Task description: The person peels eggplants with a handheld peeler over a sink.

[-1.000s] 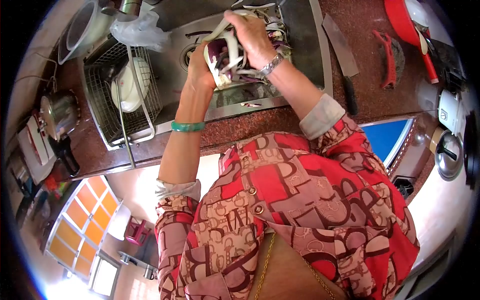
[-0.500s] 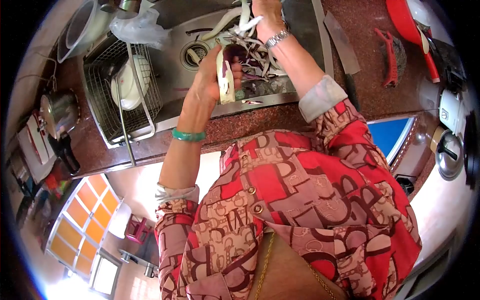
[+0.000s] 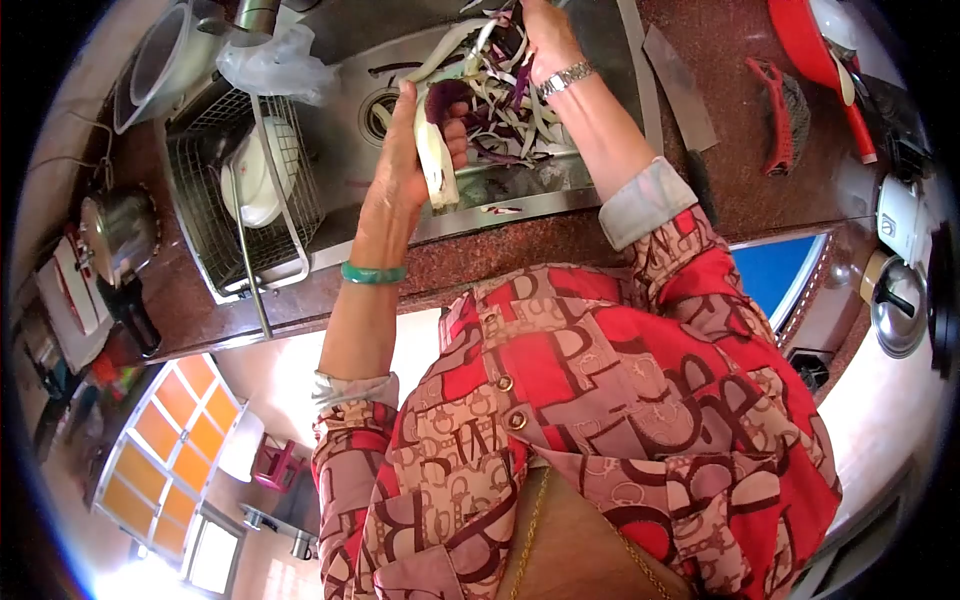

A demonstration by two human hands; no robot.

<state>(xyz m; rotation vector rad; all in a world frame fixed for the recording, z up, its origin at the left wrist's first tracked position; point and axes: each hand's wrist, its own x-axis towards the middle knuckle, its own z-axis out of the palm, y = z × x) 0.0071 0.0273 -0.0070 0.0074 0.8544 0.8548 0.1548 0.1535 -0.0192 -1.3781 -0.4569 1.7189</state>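
My left hand (image 3: pixel 405 150) is wrapped round a partly peeled eggplant (image 3: pixel 436 165); its lower part is pale and dark purple skin shows near the top. My right hand (image 3: pixel 548 40) is at the top edge of the view, beyond the eggplant, with its fingers partly cut off; what it holds cannot be made out. Purple and white peelings (image 3: pixel 505 115) lie heaped in the metal sink (image 3: pixel 345 120) between and below my hands. A long pale peeled piece (image 3: pixel 445 50) rests behind my left hand.
A wire dish rack (image 3: pixel 185 150) with a white plate (image 3: pixel 262 170) stands left of the sink. A plastic bag (image 3: pixel 275 65) lies behind it. On the right are a flat blade (image 3: pixel 680 85), a red-edged mesh item (image 3: pixel 785 115) and a red pan (image 3: pixel 805 40).
My left hand has shifted slightly left with the eggplant, which shows more pale flesh and less purple skin. My right hand has moved a little to the right.
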